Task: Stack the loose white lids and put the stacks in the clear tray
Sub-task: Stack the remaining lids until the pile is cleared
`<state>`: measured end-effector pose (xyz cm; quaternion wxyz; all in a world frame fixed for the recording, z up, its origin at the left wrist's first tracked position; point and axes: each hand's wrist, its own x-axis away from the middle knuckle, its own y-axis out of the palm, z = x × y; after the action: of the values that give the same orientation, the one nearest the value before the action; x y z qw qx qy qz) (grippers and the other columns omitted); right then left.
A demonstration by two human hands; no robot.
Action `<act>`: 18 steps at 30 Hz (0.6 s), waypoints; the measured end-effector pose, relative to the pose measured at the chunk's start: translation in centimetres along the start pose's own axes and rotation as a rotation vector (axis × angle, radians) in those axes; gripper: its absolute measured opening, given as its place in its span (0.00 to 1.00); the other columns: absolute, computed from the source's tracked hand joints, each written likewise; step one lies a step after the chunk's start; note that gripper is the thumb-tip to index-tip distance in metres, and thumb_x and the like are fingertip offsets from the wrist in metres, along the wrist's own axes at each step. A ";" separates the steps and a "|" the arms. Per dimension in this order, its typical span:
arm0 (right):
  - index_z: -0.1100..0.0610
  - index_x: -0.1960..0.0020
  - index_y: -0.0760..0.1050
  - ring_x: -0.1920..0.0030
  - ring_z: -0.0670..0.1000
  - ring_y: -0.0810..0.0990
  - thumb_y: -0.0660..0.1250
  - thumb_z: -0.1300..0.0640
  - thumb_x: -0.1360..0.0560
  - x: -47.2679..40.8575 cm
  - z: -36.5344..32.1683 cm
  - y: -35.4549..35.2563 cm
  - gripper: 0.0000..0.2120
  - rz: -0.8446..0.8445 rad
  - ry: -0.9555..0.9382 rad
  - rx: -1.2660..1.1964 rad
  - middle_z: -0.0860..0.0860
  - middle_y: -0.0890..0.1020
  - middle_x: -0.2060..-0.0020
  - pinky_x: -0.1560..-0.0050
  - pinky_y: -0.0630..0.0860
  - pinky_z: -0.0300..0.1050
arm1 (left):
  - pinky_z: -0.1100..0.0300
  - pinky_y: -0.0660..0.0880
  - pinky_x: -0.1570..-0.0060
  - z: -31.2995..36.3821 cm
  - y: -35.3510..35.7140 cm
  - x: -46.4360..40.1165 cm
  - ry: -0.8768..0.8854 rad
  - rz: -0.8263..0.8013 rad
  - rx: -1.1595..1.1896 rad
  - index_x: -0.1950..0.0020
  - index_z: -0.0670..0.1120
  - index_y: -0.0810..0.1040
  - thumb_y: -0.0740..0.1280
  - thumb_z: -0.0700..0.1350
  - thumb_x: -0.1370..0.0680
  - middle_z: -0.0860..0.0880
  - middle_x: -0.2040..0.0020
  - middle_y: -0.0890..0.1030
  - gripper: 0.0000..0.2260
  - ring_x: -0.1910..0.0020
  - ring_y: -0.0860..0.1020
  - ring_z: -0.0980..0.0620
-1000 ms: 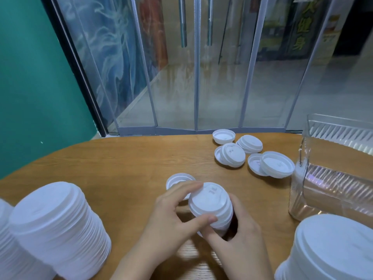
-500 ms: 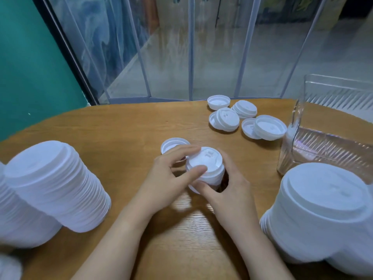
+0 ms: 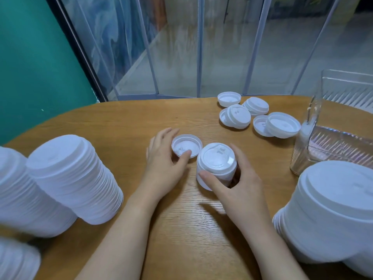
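Right hand (image 3: 240, 186) is gripping the small stack (image 3: 216, 164) mid-surface (image 3: 125, 126); left hand (image 3: 163, 166) is pinching an upturned lid (image 3: 186, 146) beside it.

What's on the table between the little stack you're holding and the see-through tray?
Only bare wooden table lies between the small stack and clear tray, per the head view.

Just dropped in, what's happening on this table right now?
A person is stacking white lids on a wooden table. The right hand grips a short stack of lids, while the left hand pinches a single upturned lid beside it, likely the next to go on. More loose lids lie farther back, next to the clear tray, which holds no stacks that I can see. Tall finished stacks stand on both sides.
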<state>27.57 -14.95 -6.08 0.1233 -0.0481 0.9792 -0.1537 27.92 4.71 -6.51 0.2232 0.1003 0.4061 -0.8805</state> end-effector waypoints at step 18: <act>0.38 0.38 0.75 0.41 0.39 0.80 0.80 0.46 0.31 -0.2 -0.4 -0.6 0.25 -0.072 0.015 -0.033 0.34 0.82 0.46 0.39 0.76 0.43 | 0.56 0.59 0.35 -0.2 -0.3 -0.8 -0.019 -0.089 -0.268 0.25 0.54 0.71 0.67 0.74 0.35 0.54 0.44 0.67 0.42 0.43 0.62 0.56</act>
<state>27.66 -15.35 -5.52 0.1094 -0.0841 0.9802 -0.1424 28.45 5.28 -6.15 0.1990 0.0430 0.5220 -0.8283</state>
